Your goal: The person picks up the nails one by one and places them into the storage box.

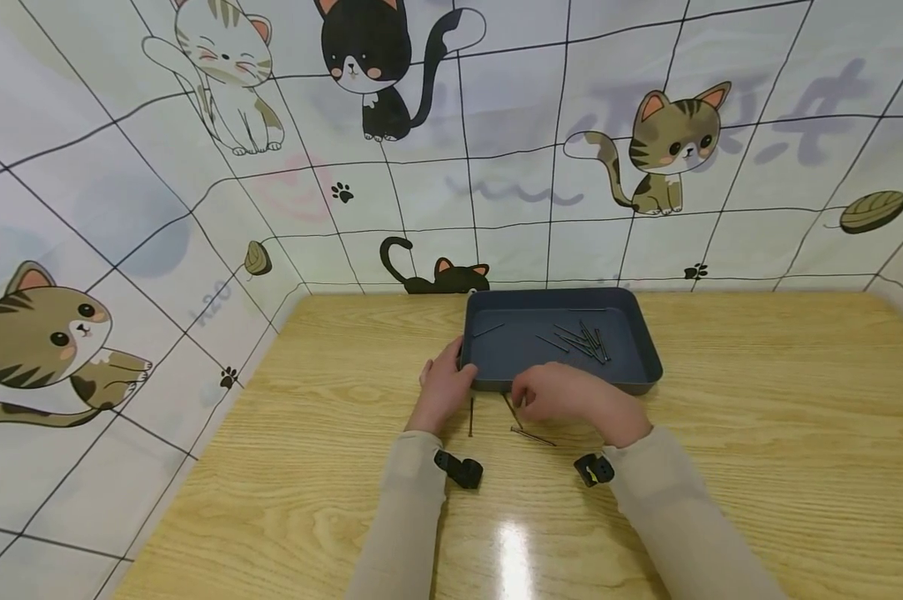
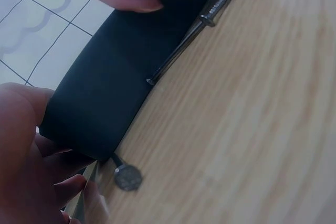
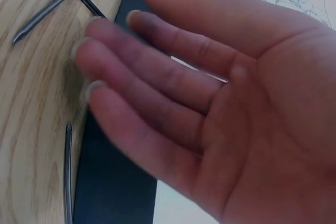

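Note:
A dark blue rectangular tray lies on the table with several nails inside. My left hand grips its front left corner, thumb at the rim and fingers round the side. Just in front of the tray is my right hand; the right wrist view shows its fingers loosely bent with nothing between them. Below those fingertips a nail lies by the tray's front wall. Another nail lies slantwise nearer me, and a third nail points toward me near the left hand.
The wooden table runs back to a wall sheet printed with cartoon cats and grid lines. A black wrist camera sits on the left sleeve, and another camera on the right.

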A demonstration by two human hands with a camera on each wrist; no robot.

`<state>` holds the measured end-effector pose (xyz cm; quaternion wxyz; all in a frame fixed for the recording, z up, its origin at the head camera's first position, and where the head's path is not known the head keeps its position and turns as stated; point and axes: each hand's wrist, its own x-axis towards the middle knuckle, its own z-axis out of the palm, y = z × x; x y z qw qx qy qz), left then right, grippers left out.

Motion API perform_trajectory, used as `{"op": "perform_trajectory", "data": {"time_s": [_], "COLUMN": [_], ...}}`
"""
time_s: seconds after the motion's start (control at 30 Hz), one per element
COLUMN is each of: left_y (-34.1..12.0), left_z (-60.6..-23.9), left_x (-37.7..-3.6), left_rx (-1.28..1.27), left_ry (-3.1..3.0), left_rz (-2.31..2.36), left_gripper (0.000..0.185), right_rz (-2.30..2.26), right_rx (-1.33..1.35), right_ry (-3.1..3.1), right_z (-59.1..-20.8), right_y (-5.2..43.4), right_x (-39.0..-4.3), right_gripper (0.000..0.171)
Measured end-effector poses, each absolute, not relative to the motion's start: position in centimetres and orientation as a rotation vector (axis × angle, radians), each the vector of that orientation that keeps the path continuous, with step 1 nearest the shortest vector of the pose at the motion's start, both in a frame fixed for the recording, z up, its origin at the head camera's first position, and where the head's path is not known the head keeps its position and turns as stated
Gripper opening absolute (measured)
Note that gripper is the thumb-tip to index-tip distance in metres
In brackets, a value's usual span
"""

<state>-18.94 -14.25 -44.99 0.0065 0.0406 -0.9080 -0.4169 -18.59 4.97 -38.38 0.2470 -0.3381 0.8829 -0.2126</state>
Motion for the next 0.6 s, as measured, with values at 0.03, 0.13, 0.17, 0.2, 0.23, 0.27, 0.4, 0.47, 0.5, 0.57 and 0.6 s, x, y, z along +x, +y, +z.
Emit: {"op": "perform_trajectory", "data": {"time_s": [0.03, 0.13, 0.17, 0.2, 0.23, 0.27, 0.4, 0.47, 0.5, 0.57, 0.6], "left_y": [-14.2, -14.2, -14.2, -14.2, -14.2, -14.2, -14.2, -14.1, -14.1, -14.1, -14.1], "left_z": [-45.0, -44.9, -44.9, -44.9, -45.0, -45.0, -45.0, -45.0, -45.0, -45.1, -45.1], "left_x": [-18.9, -18.9, -18.9, -18.9, -18.9, -18.9, -18.9, -18.9, -19.0, -19.0, -19.0], "left_rx": [0.125, 0.122, 0.122, 0.123, 0.122, 0.123, 0.125, 0.125, 0.125, 0.125, 0.126], "left_ry": [-2.84, -2.836, -2.836, -2.837, -2.838, -2.839, -2.841, -2.842, -2.84, -2.838, -2.836], "left_rz": [-1.304, -1.304, -1.299, -1.294, -1.289, -1.287, -1.278, -1.275, -1.278, -1.282, -1.284], "left_gripper": [0.056, 0.056, 0.056, 0.056, 0.056, 0.056, 0.056, 0.056, 0.056, 0.056, 0.055], "right_rz": [-0.562, -0.506, -0.491, -0.475, -0.463, -0.45, -0.425, -0.416, -0.415, -0.41, -0.401], "right_rx": [-0.913, -0.911, -0.909, -0.91, -0.908, -0.911, -0.924, -0.931, -0.932, -0.929, -0.927], "right_ry": [2.41, 2.419, 2.421, 2.428, 2.432, 2.438, 2.447, 2.446, 2.442, 2.44, 2.442], "right_z": [-38.3, -38.3, -38.4, -38.5, -38.5, -38.6, -38.8, -38.9, -38.9, -39.0, -39.0], "right_y": [4.9, 4.7, 4.6, 4.5, 4.4, 4.3, 4.0, 3.9, 3.8, 3.7, 3.6], "right_x": [-18.5, -18.3, -18.3, -18.2, -18.2, -18.1, -17.9, -17.7, -17.6, -17.4, -17.3], "right_gripper": [0.018, 0.015, 0.015, 0.014, 0.012, 0.01, 0.005, 0.005, 0.006, 0.009, 0.009]}}
